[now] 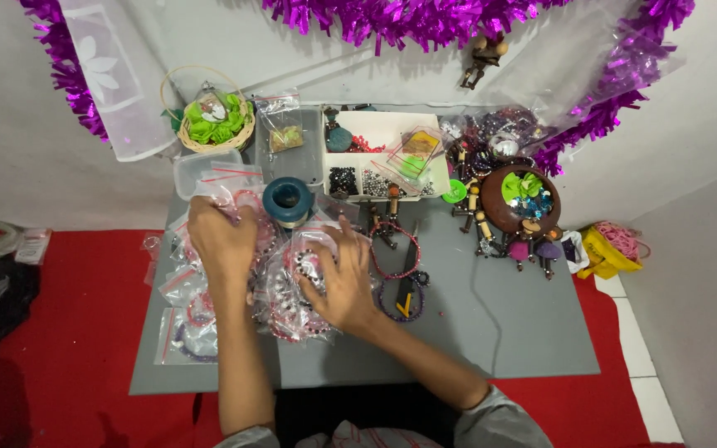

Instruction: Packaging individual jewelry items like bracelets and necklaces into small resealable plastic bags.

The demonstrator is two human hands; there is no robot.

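Both hands down on a heap of small clear zip bags of beaded bracelets (288,286) at the left half of the grey desk (508,332). Left hand (221,236) rests palm-down on the far-left bags, fingers curled over one; whether it pinches it, cannot tell. Right hand (342,282) lies spread, fingers flat and loose on the bag beneath. Heap runs left-to-right under both. Blue thread spool (288,199) just beyond, between the hands. Loose bracelets (400,249) and scissors (408,274) just right of right hand.
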